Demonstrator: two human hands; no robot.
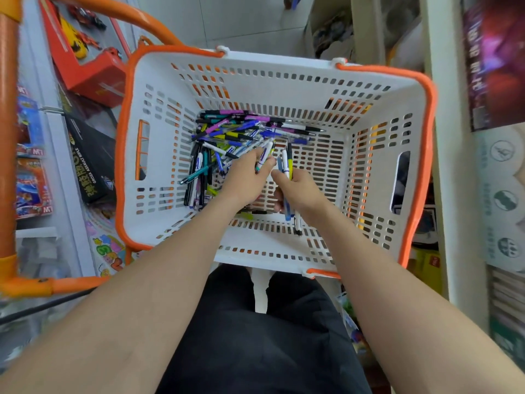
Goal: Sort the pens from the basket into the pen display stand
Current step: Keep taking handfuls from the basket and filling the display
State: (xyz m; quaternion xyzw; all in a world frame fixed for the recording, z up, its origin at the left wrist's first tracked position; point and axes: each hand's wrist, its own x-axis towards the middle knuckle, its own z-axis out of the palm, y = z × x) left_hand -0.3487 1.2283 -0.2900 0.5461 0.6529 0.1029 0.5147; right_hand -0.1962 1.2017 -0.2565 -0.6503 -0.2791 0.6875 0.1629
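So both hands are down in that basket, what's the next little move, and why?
Probably the left hand should tuck the pen it pinches into the bundle that the right hand grips. The two almost touch, and many loose pens lie in the basket to gather.

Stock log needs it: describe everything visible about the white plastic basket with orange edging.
The white plastic basket with orange edging is rectangular, open-topped, its walls and floor pierced by rows of slots, with a handle cut-out in each side wall. A heap of coloured plastic pens lies on its far-left floor; the left hand and right hand reach inside, each gripping pens.
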